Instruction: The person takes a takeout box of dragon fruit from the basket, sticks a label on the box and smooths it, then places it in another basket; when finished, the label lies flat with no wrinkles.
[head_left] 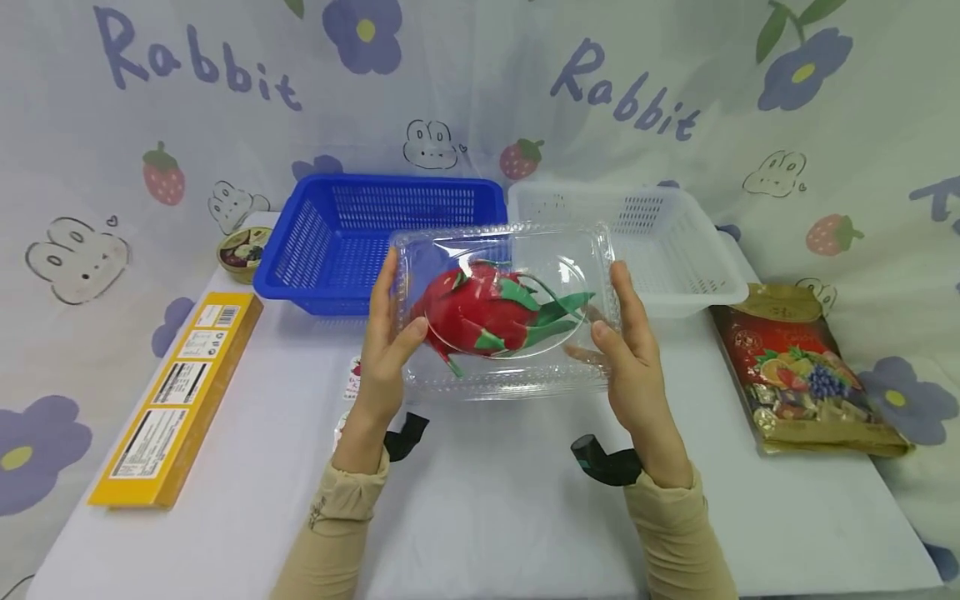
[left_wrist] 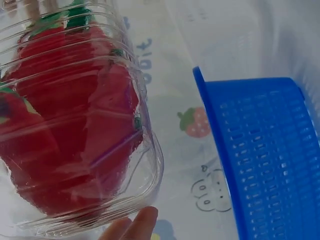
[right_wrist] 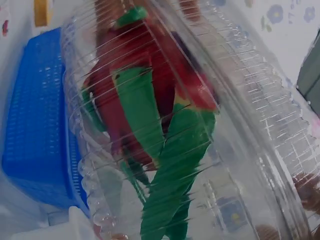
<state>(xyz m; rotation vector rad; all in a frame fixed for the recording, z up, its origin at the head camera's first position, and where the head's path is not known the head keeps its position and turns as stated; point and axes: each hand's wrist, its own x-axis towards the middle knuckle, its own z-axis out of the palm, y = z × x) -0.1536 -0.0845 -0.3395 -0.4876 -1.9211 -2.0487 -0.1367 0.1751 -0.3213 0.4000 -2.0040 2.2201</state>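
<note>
Enclosing a dragon fruit (head_left: 480,312), a clear plastic box (head_left: 502,385) is gripped at opposite ends between the fingers of the left hand (head_left: 385,354) and right hand (head_left: 633,362), a perforated blue basket (head_left: 318,303) beyond them.

Tally, head view. One left hand (head_left: 384,358), one right hand (head_left: 636,362): two. Sleeves (head_left: 330,525), two. Black wrist pieces (head_left: 607,462), two, one per arm. Clear container (head_left: 495,385), one; dragon fruit (head_left: 476,312) inside, one. Baskets, two: one blue basket (head_left: 420,200), one white basket (head_left: 645,204). Yellow box (head_left: 180,400), one, bearing four white panels (head_left: 147,443). Red-and-gold bag (head_left: 813,375), one. Round tub (head_left: 243,254), one. Table (head_left: 510,517), one. Backdrop (head_left: 480,75) prints: strawberries (head_left: 163,173), three; rabbit faces (head_left: 430,146), five, one partly covered; complete "Rabbit" words (head_left: 198,62), two. Stickers near left wrist: partly hidden, count uncertain.
</note>
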